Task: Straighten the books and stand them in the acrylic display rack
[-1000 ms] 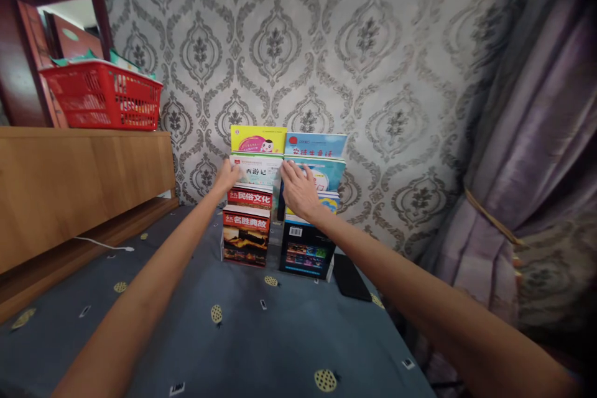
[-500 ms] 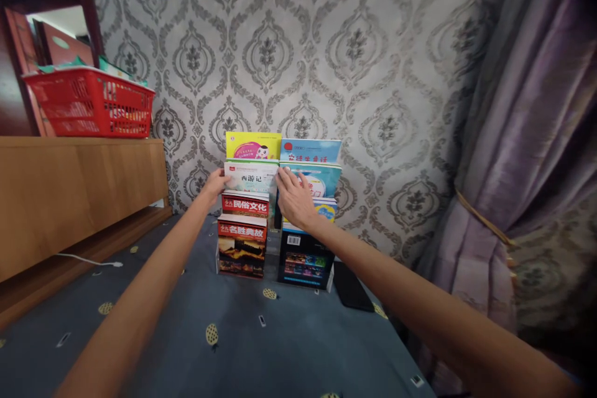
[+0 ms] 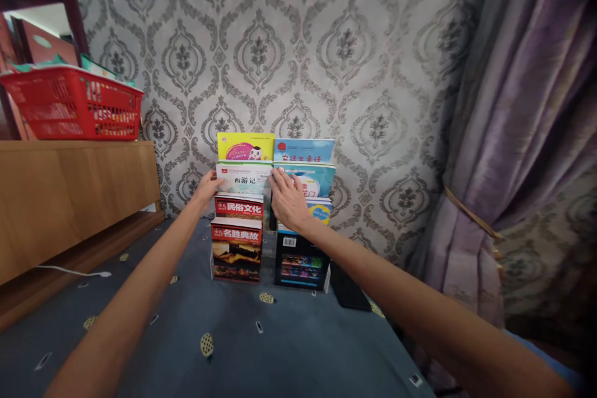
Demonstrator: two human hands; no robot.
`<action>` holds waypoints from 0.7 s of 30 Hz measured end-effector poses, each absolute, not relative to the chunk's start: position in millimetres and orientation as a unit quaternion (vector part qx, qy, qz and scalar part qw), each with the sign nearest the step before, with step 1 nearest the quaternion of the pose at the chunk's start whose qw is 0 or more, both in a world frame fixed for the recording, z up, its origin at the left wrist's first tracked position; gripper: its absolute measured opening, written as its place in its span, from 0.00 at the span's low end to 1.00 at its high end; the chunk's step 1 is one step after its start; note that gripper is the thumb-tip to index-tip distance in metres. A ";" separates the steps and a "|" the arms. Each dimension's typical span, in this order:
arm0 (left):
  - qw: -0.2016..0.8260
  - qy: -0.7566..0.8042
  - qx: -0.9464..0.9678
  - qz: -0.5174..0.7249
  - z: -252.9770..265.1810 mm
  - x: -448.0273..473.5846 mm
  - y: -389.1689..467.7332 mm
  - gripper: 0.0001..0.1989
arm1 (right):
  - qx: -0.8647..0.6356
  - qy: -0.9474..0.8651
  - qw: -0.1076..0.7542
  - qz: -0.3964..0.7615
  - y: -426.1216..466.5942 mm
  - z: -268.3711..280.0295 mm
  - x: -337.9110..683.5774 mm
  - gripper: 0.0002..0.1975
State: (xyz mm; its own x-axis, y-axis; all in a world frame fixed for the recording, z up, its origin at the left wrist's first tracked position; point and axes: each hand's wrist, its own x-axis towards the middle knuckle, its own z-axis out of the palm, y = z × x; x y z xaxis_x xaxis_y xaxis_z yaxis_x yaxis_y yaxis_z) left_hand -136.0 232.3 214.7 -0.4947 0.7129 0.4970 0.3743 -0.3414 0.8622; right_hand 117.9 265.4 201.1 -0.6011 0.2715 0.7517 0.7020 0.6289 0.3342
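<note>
A tiered rack holds several books in two columns. My left hand (image 3: 208, 189) pinches the left edge of a white book (image 3: 240, 178) with black Chinese characters, in the left column. At that book's right edge are the fingertips of my right hand (image 3: 288, 200), which partly covers a teal book (image 3: 321, 179). Behind the white book stands a yellow book (image 3: 245, 144); a light-blue book (image 3: 305, 149) is beside it. Lower on the left are two red-topped books, the front one being a dark-red book (image 3: 236, 253). A black book (image 3: 301, 261) with a barcode stands front right.
A black flat object (image 3: 351, 289) lies right of the rack on the dark blue cloth (image 3: 261, 360). At left, a red basket (image 3: 77, 102) sits on a wooden cabinet (image 3: 79, 193), with a white cable (image 3: 74, 270) below. A purple curtain (image 3: 471, 230) hangs right; patterned wallpaper is behind.
The view has shifted slightly, so the rack and basket appear a little farther left. Both hands stay at the sides of the white book, with no clear movement relative to it.
</note>
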 end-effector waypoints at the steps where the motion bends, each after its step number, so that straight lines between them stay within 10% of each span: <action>1: 0.115 0.564 0.487 0.657 214.6 -135.3 230.8 0.14 | -0.292 -0.836 0.340 -0.317 265.1 201.0 117.9 0.29; 14: -0.316 0.589 0.584 0.460 281.1 -87.2 214.4 0.22 | -0.294 -0.843 0.347 -0.287 257.5 197.3 123.3 0.28; 21: -0.328 0.556 0.679 0.350 327.7 -45.3 261.5 0.27 | -0.272 -0.848 0.360 -0.278 234.6 187.4 147.5 0.26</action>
